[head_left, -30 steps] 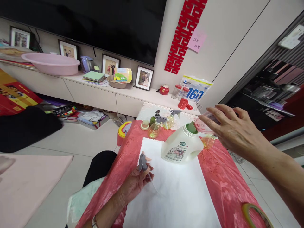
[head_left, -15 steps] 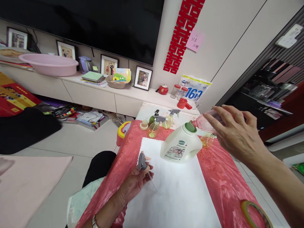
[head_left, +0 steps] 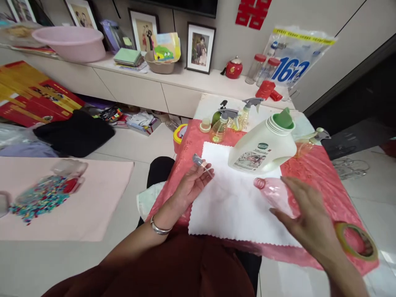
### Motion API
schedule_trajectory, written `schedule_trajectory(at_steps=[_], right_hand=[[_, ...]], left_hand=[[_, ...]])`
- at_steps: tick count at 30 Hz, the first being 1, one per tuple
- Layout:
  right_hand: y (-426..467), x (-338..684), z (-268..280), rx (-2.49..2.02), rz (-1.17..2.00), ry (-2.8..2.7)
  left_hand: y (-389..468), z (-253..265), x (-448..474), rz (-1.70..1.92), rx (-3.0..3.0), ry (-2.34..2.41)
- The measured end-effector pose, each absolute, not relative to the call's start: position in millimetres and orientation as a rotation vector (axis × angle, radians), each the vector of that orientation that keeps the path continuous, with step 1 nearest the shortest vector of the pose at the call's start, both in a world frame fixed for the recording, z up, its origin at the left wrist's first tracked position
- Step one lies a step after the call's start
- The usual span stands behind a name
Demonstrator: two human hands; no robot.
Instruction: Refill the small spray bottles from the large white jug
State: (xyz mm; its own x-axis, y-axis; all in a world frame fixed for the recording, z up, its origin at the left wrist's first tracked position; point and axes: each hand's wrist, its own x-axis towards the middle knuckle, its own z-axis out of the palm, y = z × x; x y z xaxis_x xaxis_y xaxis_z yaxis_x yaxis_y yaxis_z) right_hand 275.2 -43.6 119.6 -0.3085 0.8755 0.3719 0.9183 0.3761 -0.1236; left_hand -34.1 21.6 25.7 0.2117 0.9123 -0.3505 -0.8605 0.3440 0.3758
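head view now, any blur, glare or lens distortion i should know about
In the head view, the right hand is blurred, probably by motion, and the multicoloured bits at left look soft; also in the head view, bright highlights sit on the pink bottle, and the tape roll seems stretched, perhaps by a wide lens.

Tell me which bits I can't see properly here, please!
All in the head view:
Right hand: blurred, so its finger edges are unclear.
Pink bottle: base end partly hidden by that hand.
White jug: contents hidden by its own walls.
Label: small print too tiny to read.
Amber spray bottle: partly hidden behind the jug.
Television: mostly cut off by the top edge.
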Motion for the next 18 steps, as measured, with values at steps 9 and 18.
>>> schedule_trajectory(at_steps=[9,18], right_hand=[[-76,245,53,-1.646,0.063,-2.172],[-78,225,51,-1.641,0.183,-2.138]], left_hand=[[20,47,-34,1.260,0.065,0.641],[9,52,-19,1.234,0.228,0.605]])
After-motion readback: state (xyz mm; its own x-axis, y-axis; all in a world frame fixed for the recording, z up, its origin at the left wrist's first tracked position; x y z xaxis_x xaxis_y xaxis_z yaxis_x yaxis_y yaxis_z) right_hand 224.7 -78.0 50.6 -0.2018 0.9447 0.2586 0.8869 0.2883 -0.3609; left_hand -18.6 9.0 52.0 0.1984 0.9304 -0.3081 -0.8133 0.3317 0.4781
